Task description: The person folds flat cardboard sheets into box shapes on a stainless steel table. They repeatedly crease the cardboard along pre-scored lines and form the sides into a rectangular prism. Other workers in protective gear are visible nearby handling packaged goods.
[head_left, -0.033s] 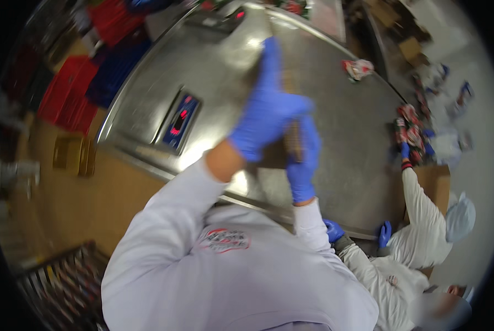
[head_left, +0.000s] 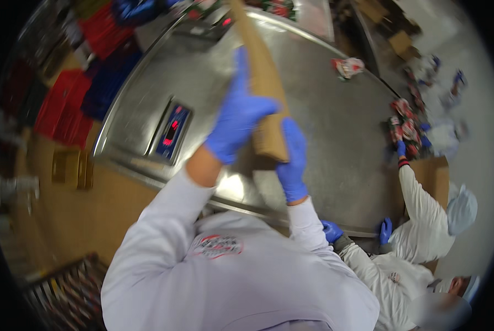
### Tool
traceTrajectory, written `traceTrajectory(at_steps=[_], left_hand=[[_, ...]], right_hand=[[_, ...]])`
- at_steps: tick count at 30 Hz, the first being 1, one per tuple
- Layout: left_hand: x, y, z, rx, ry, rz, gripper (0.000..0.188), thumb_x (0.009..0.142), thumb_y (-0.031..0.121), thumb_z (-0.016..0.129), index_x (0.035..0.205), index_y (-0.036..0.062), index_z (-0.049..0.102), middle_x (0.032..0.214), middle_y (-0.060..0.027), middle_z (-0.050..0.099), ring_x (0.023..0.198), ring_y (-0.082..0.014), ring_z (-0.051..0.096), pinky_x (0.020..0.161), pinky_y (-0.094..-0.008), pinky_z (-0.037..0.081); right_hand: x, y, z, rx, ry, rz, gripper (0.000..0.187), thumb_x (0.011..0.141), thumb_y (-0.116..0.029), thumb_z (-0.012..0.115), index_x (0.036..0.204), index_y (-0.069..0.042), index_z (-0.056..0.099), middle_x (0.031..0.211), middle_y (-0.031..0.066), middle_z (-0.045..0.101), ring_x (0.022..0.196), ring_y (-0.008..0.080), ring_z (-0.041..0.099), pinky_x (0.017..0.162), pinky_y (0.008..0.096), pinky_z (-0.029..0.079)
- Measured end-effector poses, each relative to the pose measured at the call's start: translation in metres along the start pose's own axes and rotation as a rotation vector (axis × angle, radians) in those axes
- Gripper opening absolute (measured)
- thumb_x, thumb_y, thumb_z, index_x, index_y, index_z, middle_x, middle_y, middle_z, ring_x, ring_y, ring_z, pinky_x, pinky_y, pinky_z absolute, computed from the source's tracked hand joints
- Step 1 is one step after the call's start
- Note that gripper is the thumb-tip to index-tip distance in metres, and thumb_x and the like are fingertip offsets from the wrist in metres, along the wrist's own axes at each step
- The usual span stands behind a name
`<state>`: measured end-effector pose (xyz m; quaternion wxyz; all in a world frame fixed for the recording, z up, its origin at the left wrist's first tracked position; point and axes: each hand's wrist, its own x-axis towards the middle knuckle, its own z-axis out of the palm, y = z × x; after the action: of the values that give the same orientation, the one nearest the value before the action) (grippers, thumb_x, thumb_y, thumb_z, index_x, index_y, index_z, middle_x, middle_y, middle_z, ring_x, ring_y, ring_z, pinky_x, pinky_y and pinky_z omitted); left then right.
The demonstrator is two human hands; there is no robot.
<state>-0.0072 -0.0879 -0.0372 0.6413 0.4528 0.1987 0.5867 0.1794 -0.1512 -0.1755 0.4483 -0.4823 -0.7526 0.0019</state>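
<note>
A long piece of brown cardboard (head_left: 264, 74), which looks like a folded-flat box, is held up over the steel table (head_left: 335, 138). It is seen nearly edge-on and slants away toward the far side. My left hand (head_left: 236, 121), in a blue glove, holds its left side, with the thumb across it and the fingers stretched along it. Lower down, my gloved right hand (head_left: 294, 165) grips the near right end. Some of the right fingers are hidden behind the cardboard.
A blue scale (head_left: 173, 132) with a red display sits left on the table; another scale (head_left: 208, 27) is farther back. A red-and-white package (head_left: 347, 67) lies far right. Two co-workers (head_left: 423, 231) stand at right beside an open carton (head_left: 432, 179). Red crates (head_left: 65, 107) are left.
The cardboard has turned so more of its broad face shows. Both my hands have moved slightly left with it.
</note>
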Motion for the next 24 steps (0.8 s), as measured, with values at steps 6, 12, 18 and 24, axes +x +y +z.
traceTrajectory(at_steps=[6,12,18,24], left_hand=[[0.046,-0.087,-0.016,-0.045,0.009,-0.069,0.098,0.063,-0.012,0.051,0.152,0.0066,0.015,0.14,-0.01,0.04,0.123,-0.0212,0.047,0.096,-0.0283,0.046],[0.16,-0.208,0.031,-0.149,-0.089,-0.398,0.091,0.063,-0.013,0.052,0.147,0.0096,0.028,0.132,-0.0096,0.046,0.118,-0.0232,0.051,0.086,-0.0291,0.052],[0.184,-0.318,0.175,-0.336,-0.462,-0.245,0.081,0.063,-0.012,0.053,0.14,0.0064,0.037,0.128,-0.0096,0.05,0.115,-0.0229,0.052,0.089,-0.0307,0.051],[0.167,-0.328,0.245,-0.213,-0.542,-0.58,0.089,0.062,-0.011,0.055,0.146,0.0082,0.031,0.135,-0.0092,0.047,0.12,-0.0215,0.049,0.092,-0.0279,0.048]], right_hand=[[0.033,0.085,-0.004,0.055,-0.009,0.109,0.062,0.073,0.016,0.051,0.131,-0.007,0.055,0.132,0.0141,0.055,0.125,0.0314,0.05,0.107,0.0402,0.038],[0.02,0.218,-0.068,-0.187,0.034,0.19,0.063,0.074,0.018,0.043,0.13,-0.008,0.055,0.131,0.0128,0.057,0.126,0.0287,0.05,0.108,0.0386,0.038],[-0.035,0.29,-0.179,-0.295,0.254,0.405,0.063,0.076,0.017,0.039,0.132,-0.008,0.054,0.133,0.0128,0.055,0.127,0.028,0.049,0.108,0.0389,0.037],[-0.092,0.268,-0.228,-0.537,0.313,0.59,0.064,0.073,0.019,0.041,0.131,-0.005,0.054,0.135,0.014,0.053,0.128,0.0292,0.048,0.109,0.0376,0.036]])
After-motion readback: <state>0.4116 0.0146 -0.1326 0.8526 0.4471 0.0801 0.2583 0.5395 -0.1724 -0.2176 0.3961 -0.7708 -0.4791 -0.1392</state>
